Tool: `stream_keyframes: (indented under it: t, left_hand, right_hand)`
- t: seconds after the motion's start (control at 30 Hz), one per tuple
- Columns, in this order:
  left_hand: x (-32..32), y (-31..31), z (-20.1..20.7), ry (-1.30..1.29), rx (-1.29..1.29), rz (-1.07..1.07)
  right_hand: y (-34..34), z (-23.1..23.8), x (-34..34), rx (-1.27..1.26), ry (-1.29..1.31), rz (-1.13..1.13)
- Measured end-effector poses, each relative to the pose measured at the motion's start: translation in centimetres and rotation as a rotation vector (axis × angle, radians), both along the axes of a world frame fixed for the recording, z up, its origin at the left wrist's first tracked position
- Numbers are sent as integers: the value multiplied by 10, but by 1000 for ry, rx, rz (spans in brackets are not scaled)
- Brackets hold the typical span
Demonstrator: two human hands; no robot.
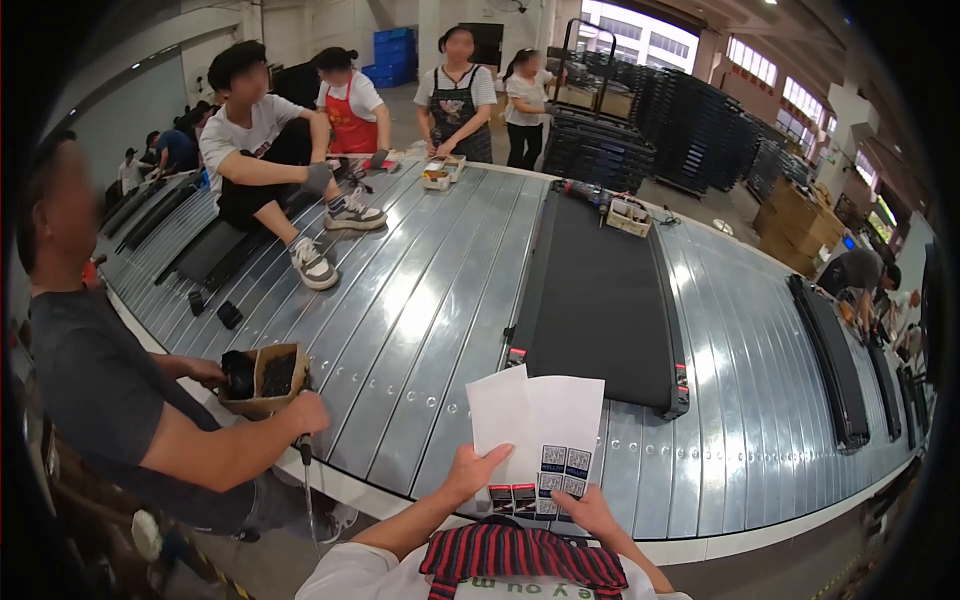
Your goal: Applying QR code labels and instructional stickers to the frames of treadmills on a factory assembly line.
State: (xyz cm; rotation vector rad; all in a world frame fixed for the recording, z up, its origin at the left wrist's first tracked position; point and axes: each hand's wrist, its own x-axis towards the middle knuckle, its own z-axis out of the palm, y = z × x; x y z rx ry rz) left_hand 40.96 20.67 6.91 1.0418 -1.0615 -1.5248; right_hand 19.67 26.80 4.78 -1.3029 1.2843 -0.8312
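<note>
Low in the head view, my left hand (478, 470) pinches a white sheet (500, 408) by its lower part, thumb on top; red and black labels (513, 497) show at its bottom edge. My right hand (592, 508) grips a second white sheet (568, 410), which carries several square code stickers (565, 462) on its lower half. The two sheets overlap and are held up above the metal slat conveyor (440, 330). Just beyond them lies a long black panel (595, 290) with dark corner pieces, flat on the slats.
At the left a person in a dark shirt holds a cardboard box (262, 378) of small black parts. Another person sits on the conveyor; others stand behind it. A parts tray (628, 216) sits at the panel's far end. More black panels (830, 360) lie to the right.
</note>
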Motion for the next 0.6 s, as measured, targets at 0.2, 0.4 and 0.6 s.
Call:
stream_keyframes:
  t: [0.2,0.4,0.6]
  left_hand:
    - [-3,5,-5,-117,31,71]
    - [38,-11,-88,11,227,438]
    - [56,6,-145,-253,441,556]
  right_hand:
    - [0,3,-6,3,-94,36]
    - [-8,-20,-9,291,-200,166]
    - [1,-82,-41,423,-233,-48]
